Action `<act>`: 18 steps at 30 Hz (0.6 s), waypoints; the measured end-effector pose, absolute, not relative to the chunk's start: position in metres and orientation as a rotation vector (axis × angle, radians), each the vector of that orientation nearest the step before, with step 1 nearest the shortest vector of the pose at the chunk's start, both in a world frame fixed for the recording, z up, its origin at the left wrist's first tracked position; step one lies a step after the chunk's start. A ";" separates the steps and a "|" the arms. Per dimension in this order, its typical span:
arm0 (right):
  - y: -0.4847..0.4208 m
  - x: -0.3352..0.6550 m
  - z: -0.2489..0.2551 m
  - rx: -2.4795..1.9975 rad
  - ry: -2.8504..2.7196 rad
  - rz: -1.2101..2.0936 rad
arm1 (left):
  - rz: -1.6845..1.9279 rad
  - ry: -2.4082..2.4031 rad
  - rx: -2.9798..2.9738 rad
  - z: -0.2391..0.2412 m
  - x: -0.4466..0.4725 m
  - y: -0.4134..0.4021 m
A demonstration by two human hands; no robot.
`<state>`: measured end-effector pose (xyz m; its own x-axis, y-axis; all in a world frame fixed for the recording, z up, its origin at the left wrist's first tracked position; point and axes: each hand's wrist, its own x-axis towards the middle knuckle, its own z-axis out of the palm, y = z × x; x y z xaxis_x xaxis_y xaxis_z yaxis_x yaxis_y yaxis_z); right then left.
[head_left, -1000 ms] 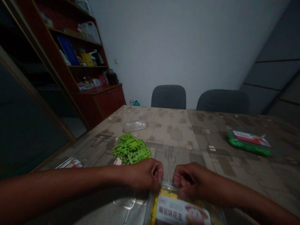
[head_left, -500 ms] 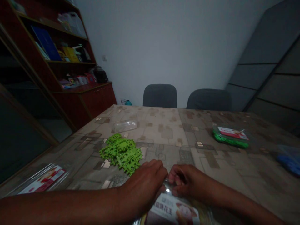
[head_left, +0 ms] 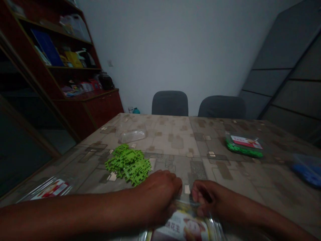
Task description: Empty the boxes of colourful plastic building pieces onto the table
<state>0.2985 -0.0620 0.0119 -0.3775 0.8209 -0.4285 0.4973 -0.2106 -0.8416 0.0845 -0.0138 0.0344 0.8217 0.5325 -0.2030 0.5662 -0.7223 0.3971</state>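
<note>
A clear plastic food box (head_left: 182, 227) with a printed paper label lies at the table's near edge, its lower part cut off by the frame. My left hand (head_left: 163, 192) curls over the box's far left edge, thumb low against the lid. On the far right edge, my right hand (head_left: 209, 197) has its fingers bent in, thumb and forefinger at the rim. Both hands are closed on the box; some fingertips are hidden. Yellowish contents show faintly through the plastic. Just beyond my left hand lies a pile of light-green interlocking plastic pieces (head_left: 129, 164).
An open clear plastic container (head_left: 131, 134) stands behind the green pile. At left lies a labelled clear lid (head_left: 51, 189). Toward the right are a labelled box of green pieces (head_left: 244, 145) and a tub of blue pieces (head_left: 308, 170). Two grey chairs (head_left: 170, 103) stand behind the patterned table (head_left: 175, 140).
My hands have moved slightly apart along the far edge of the box, the right one shifting rightward. The view has tilted a little, and the box sits slightly lower in it.
</note>
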 end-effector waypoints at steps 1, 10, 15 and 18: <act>-0.060 0.297 0.011 -1.545 -1.770 1.614 | -0.100 0.833 2.540 0.034 0.088 -0.014; -0.058 0.294 0.013 -1.537 -1.754 1.632 | 0.013 0.909 2.453 0.015 0.091 -0.014; -0.057 0.294 0.012 -1.552 -1.814 1.563 | -0.058 0.875 2.512 0.018 0.091 -0.008; -0.055 0.298 0.008 -1.506 -1.815 1.607 | -0.074 0.889 2.554 0.018 0.094 -0.006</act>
